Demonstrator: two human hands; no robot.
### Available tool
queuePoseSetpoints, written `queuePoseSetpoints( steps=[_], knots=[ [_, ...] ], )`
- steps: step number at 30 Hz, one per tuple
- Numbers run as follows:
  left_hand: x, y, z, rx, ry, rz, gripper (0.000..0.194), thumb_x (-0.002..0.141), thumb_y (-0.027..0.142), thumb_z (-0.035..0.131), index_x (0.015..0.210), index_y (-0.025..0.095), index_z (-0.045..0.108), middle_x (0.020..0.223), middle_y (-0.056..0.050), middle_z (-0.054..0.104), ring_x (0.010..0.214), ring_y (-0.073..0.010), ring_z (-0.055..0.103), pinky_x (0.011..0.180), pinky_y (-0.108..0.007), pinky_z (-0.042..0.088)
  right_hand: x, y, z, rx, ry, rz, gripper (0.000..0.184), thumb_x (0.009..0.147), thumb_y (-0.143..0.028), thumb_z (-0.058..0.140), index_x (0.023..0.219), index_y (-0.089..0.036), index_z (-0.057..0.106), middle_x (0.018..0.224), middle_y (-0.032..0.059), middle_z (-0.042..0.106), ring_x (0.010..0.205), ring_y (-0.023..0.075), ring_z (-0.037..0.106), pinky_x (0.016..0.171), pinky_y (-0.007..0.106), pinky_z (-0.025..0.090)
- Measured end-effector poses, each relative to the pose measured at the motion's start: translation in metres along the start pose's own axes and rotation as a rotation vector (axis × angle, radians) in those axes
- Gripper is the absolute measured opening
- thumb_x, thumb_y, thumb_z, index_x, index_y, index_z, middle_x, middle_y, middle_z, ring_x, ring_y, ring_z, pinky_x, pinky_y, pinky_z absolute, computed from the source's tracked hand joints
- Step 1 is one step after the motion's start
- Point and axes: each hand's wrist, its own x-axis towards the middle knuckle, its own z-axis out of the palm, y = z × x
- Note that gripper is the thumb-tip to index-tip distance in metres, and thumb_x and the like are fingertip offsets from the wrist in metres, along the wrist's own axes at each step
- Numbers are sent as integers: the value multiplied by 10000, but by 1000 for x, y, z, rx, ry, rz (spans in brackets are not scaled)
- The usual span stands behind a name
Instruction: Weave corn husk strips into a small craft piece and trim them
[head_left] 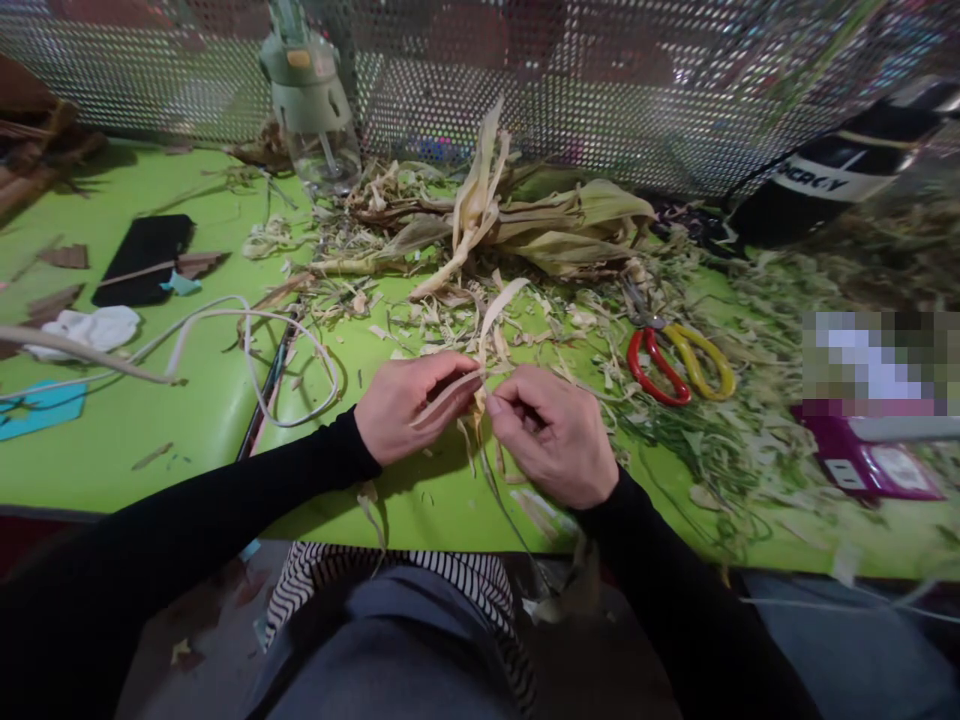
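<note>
My left hand [397, 408] is closed around a pale corn husk strip [498, 310], whose curled end sticks up past the fingertips. Close beside it, my right hand [559, 435] pinches at the lower part of the husk piece with thumb and bent forefinger; the fingers cover the exact grip point. Thin husk shreds hang below both hands. Just beyond them lies a pile of dry corn husks [562, 225], with one pale husk [474, 205] standing up from it. Scissors [679, 365] with one red and one yellow handle rest to the right of my right hand.
Husk scraps [705, 440] litter the green table [202, 370]. A clear bottle with a green lid [315, 120] stands at the back, near a perforated metal screen [420, 80]. To the left are a black phone [146, 260] and a white cable [289, 310]; a black bottle [825, 185] leans back right.
</note>
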Motion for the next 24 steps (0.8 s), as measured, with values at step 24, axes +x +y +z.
queuePoseSetpoints(
  steps=[24],
  knots=[
    [12, 2, -2, -642, -116, -479, 258, 788, 277, 624, 993, 127, 670, 773, -45, 683, 636, -93, 616, 593, -217, 522, 2, 7, 0, 25, 56, 113, 144, 888, -248, 559, 764, -191, 604, 702, 1, 644, 623, 126, 567, 598, 262, 435]
  ],
)
